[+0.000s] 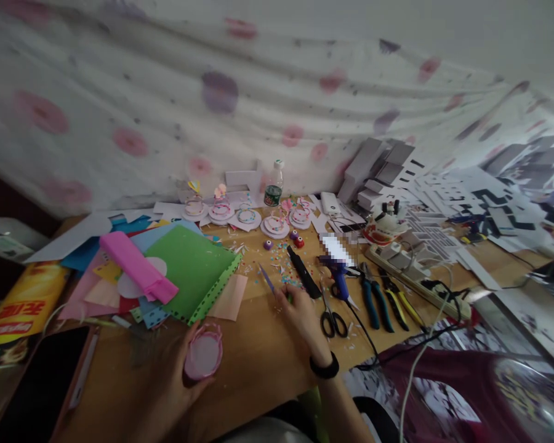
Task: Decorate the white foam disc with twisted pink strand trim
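Near the table's front edge, my left hand (182, 375) is wrapped round a small round pink piece (204, 355) with a pale flat face and a wavy pink rim. My right hand (298, 307) is closed on a thin tool (266, 278) with a narrow pointed blade, its tip directed up and left; a bit of green shows at the fingers. A peach paper piece (229, 298) lies between the hands. Right of my right hand are black scissors (333, 321) and a long black object (303, 272).
Green sheets (184, 261) and a pink roll (138, 267) lie left. Beaded rings on white discs (274, 225) stand at the back beside a bottle (274, 184). A purple glue gun (340, 280), pliers (376, 298) and a power strip (420, 280) are right. A phone (41, 381) lies front left.
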Demonstrator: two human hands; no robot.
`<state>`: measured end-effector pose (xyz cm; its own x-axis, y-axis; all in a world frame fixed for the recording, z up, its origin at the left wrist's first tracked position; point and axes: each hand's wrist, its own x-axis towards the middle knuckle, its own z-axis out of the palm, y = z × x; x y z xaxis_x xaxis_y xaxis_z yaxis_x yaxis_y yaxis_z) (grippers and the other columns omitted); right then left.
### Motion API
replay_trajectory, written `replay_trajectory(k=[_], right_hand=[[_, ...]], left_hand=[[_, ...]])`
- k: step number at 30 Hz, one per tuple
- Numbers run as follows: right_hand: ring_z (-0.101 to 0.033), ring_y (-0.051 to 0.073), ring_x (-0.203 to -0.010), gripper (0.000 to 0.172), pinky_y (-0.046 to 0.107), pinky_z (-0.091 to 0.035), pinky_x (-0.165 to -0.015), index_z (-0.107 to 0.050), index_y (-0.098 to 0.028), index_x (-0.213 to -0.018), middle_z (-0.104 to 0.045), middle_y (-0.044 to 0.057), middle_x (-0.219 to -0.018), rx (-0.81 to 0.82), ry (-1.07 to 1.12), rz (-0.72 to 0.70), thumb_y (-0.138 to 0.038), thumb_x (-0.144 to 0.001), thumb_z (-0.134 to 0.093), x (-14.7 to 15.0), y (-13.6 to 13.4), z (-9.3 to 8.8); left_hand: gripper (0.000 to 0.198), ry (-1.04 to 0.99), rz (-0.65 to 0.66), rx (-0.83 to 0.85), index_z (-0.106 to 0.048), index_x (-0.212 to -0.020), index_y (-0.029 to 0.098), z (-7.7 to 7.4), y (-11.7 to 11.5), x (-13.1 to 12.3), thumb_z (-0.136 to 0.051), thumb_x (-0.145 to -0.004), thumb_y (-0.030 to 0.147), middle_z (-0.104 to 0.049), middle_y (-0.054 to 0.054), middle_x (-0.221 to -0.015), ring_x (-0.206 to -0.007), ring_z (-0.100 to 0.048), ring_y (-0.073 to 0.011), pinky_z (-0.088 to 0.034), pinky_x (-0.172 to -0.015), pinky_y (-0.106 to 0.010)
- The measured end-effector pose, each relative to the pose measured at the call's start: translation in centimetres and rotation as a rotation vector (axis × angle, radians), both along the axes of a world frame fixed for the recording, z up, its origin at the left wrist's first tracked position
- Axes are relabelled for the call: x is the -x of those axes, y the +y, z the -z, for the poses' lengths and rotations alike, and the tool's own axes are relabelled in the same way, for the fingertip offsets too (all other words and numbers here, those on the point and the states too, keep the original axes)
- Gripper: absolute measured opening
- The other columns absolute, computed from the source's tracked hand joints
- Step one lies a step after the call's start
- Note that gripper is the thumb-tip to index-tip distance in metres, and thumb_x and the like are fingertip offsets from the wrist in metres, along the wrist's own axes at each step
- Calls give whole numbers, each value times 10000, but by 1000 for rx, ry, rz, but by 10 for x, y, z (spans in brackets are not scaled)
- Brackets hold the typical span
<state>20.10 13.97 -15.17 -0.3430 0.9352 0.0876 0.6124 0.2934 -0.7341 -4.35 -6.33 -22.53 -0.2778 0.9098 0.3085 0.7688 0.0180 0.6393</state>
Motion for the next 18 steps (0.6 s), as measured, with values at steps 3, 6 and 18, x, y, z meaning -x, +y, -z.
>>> replay_trajectory(k=[3, 6, 18], right_hand=[[-495, 166, -569, 380, 266, -327, -537, -521, -216, -659, -532, -12, -582, -11, 119, 25, -469, -936, -460, 9, -8, 8], [-462, 160, -586, 408, 269, -339, -549, -500, -217, -665, -490, -21, -596, -25, 224, 71, -490, -965, -453, 9, -19, 14], [-472, 168, -614, 337, 296, -386, -606, -500, -231, -712, -530, -1, -671, -175, 415, 94, -430, -983, -481, 9, -42, 28]], left_hand=[[926, -21, 81, 68, -326, -1547, 322, -1, -22, 23, -731, -717, 249, -653, -116, -1386, -1236, -651, -365, -581, -983, -537], [827, -29, 87, 116, -347, -1543, 351, -18, -37, 57, -663, -786, 243, -596, -88, -1469, -1314, -599, -349, -551, -1042, -525], [646, 318, 93, 376, -575, -1252, 137, -107, 150, 9, -802, -727, 437, -693, -175, -1172, -1074, -694, -339, -574, -850, -413]])
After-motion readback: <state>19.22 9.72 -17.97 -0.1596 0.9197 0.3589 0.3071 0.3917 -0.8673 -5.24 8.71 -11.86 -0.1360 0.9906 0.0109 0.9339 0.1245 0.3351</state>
